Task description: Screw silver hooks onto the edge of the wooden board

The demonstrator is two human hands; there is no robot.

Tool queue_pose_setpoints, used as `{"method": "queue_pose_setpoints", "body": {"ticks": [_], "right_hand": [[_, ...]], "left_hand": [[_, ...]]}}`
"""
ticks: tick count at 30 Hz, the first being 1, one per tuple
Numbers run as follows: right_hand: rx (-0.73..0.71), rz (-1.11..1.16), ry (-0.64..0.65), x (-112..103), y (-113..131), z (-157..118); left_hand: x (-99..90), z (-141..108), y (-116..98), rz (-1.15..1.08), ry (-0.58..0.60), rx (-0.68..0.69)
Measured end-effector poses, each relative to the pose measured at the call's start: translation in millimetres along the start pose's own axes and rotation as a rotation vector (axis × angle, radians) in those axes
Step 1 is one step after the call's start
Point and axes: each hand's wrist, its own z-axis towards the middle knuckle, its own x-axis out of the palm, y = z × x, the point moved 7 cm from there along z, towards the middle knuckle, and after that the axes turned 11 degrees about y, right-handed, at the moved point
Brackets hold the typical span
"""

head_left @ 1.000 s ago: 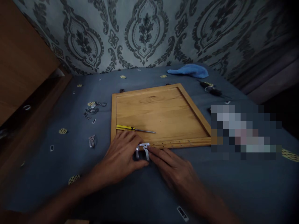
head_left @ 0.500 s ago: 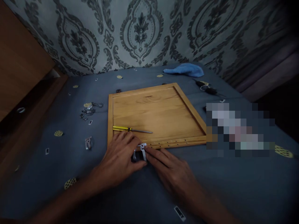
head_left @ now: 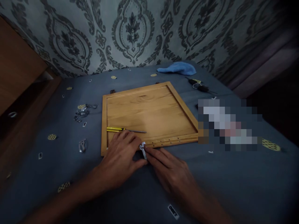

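A framed wooden panel [head_left: 147, 109] lies flat on the blue patterned cloth. At its near edge, my left hand [head_left: 121, 155] grips a small silver metal bracket [head_left: 143, 150] between thumb and fingers. The fingertips of my right hand [head_left: 171, 166] press together against the bracket's right side. A yellow-handled screwdriver [head_left: 116, 128] rests on the panel just beyond my left fingers, its shaft pointing right. Small dark holes dot the panel's near rail, to the right of the bracket. Part of the bracket is hidden by my fingers.
Another metal bracket [head_left: 82, 145] and a cluster of metal pieces [head_left: 81, 114] lie on the left. A blue cloth [head_left: 178, 68] is at the back, with a dark object [head_left: 199, 86] to its right. Wooden furniture [head_left: 18, 62] stands far left; a pixelated patch covers the right.
The view has shifted, so the panel and loose items appear farther left. In my fingers the bracket has turned a little and looks narrower.
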Motion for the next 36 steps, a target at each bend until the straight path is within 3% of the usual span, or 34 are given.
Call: {"method": "queue_pose_setpoints", "body": {"ticks": [29,36], "right_hand": [[0.058,0.061,-0.011,-7,-6,0],[0.056,0.018,-0.006,-10,-6,0]], "left_hand": [[2.7,7,-4,-0.025,0.028,0.003],[-17.8,-2,7,-0.085,-0.008,0.007]]}}
